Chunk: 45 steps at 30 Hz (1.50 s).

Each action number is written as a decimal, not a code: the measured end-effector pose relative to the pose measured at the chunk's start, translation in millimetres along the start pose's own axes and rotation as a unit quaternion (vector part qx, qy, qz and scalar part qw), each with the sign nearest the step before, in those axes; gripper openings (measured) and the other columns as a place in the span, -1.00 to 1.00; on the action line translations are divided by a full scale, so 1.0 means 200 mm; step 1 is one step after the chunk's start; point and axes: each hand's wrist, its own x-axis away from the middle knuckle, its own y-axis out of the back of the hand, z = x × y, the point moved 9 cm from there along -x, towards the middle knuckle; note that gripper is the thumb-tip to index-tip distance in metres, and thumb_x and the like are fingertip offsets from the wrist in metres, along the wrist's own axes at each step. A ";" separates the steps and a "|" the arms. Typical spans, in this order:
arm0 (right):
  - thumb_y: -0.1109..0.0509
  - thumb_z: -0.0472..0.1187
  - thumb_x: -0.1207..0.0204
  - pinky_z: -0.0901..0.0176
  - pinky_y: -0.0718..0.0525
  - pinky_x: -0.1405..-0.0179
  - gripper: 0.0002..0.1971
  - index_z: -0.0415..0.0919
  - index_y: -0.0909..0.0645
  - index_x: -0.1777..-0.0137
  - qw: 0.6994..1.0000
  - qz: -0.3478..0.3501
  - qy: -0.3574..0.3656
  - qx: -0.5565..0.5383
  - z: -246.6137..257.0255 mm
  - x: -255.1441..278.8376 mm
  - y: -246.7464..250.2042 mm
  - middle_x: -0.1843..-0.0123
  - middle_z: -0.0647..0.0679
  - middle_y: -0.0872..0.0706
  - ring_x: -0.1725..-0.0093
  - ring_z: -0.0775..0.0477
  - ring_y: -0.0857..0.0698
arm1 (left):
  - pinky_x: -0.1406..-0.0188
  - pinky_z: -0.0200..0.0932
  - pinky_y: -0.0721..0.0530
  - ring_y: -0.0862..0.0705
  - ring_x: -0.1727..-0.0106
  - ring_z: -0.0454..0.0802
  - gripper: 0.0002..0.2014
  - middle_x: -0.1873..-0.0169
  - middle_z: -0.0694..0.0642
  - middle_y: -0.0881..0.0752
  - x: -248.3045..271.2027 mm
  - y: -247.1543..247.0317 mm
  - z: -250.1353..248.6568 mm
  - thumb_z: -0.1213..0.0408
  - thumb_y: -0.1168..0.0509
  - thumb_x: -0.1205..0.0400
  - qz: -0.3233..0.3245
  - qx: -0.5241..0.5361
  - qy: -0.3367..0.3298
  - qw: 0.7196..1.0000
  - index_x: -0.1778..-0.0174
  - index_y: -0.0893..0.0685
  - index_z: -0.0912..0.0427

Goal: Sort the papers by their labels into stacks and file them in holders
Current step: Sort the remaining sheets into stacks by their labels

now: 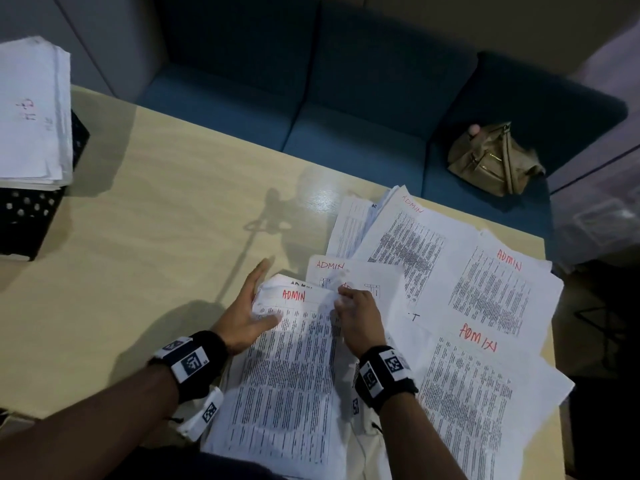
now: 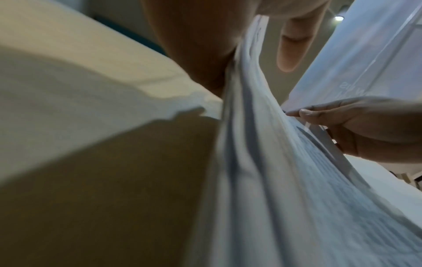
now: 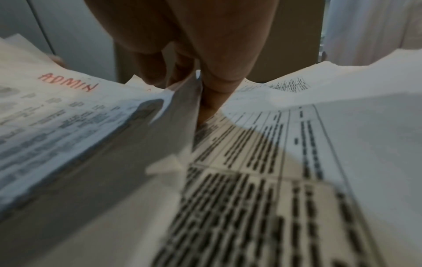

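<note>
A stack of printed sheets (image 1: 284, 368) with ADMIN in red at its top lies at the near edge of the table. My left hand (image 1: 272, 291) holds the stack's left edge, thumb on top and fingers beneath the corner; in the left wrist view the palm (image 2: 198, 45) sits against the sheet edges (image 2: 262, 162). My right hand (image 1: 346, 296) pinches the top right corner of the upper sheets, also seen from the right wrist (image 3: 205, 86) beside the ADMIN label (image 3: 68, 84). More ADMIN sheets (image 1: 495, 289) lie fanned out to the right.
A black mesh holder (image 1: 27, 216) at the table's far left carries a pile of white papers (image 1: 31, 109) with a red label I cannot read. Bare wooden table (image 1: 156, 220) lies between. Behind the table stands a blue sofa (image 1: 346, 98) with a tan bag (image 1: 491, 157).
</note>
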 end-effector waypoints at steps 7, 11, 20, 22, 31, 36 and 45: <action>-0.29 0.04 -0.61 -0.23 -0.46 -0.41 -0.59 -0.11 -0.53 -0.38 0.970 -0.194 -0.142 0.019 -0.28 0.12 0.34 -0.41 -0.20 -0.52 -0.38 -0.19 -0.49 | -0.18 -0.19 -0.66 -0.74 0.04 -0.38 -0.71 0.21 -0.44 -0.78 0.05 0.02 0.19 0.41 -0.31 -0.63 0.002 -0.058 0.070 0.996 -0.06 -0.62 -0.14; -0.48 0.04 -0.45 -0.29 -0.39 -0.43 -0.29 -0.19 -0.31 -0.53 0.919 -0.199 -0.341 -0.004 -0.57 0.30 0.47 -0.49 -0.33 -0.41 -0.48 -0.36 -0.37 | -0.25 -0.08 -0.59 -0.71 -0.15 -0.17 -0.69 0.13 -0.39 -0.79 0.06 0.04 0.21 0.47 -0.32 -0.62 0.003 -0.064 0.066 0.996 -0.04 -0.67 -0.10; -0.50 -0.33 -0.44 0.27 -0.63 0.26 -0.52 -0.32 -0.44 -0.33 0.927 -0.166 -0.299 -0.155 -0.46 0.47 0.26 -0.12 -0.19 -0.70 0.08 -0.14 -0.64 | -0.22 -0.08 -0.54 -0.65 -0.18 -0.02 -0.75 0.00 -0.20 -0.70 0.09 0.02 0.20 0.35 -0.30 -0.66 -0.019 -0.098 0.082 0.992 -0.11 -0.59 -0.14; -0.51 -0.28 -0.46 0.35 -0.54 0.41 -0.62 -0.35 -0.56 -0.24 0.941 -0.129 -0.286 -0.130 -0.41 0.48 0.20 -0.07 -0.21 -0.75 0.15 -0.10 -0.64 | -0.15 -0.17 -0.46 -0.58 -0.21 -0.05 -0.72 -0.01 -0.28 -0.62 0.10 0.01 0.17 0.37 -0.28 -0.67 -0.029 -0.102 0.080 0.991 -0.21 -0.56 -0.08; -0.50 -0.15 -0.50 0.12 -0.46 0.29 -0.78 -0.21 -0.54 0.26 0.940 -0.333 -0.052 -0.056 0.10 0.44 1.01 0.35 -0.22 -0.59 0.31 -0.13 -0.56 | -0.51 0.18 -0.36 -0.45 -0.52 0.10 -0.46 -0.54 0.04 -0.44 0.09 0.12 0.22 0.10 -0.28 -0.67 -0.037 -0.112 0.122 0.986 -0.59 -0.33 -0.02; -0.53 0.01 -0.38 0.23 -0.49 0.41 -0.68 -0.27 -0.60 0.23 0.919 -0.379 0.023 -0.102 0.21 0.45 1.26 0.32 -0.22 -0.61 0.41 0.15 -0.54 | -0.48 0.11 -0.43 -0.55 -0.43 0.10 -0.50 -0.46 0.07 -0.55 0.05 0.14 0.22 0.14 -0.27 -0.69 -0.048 -0.113 0.106 0.987 -0.57 -0.38 0.04; -0.55 -0.14 -0.43 0.16 -0.74 0.22 -0.70 -0.25 -0.65 -0.08 0.961 -0.167 -0.029 -0.217 -0.04 0.21 0.69 0.14 -0.08 -0.82 0.20 0.05 -0.80 | 0.06 -0.14 -0.60 -0.73 -0.04 0.09 -0.62 -0.12 0.14 -0.75 0.02 0.19 0.22 0.31 -0.20 -0.71 -0.104 -0.067 0.096 0.988 -0.47 -0.49 0.09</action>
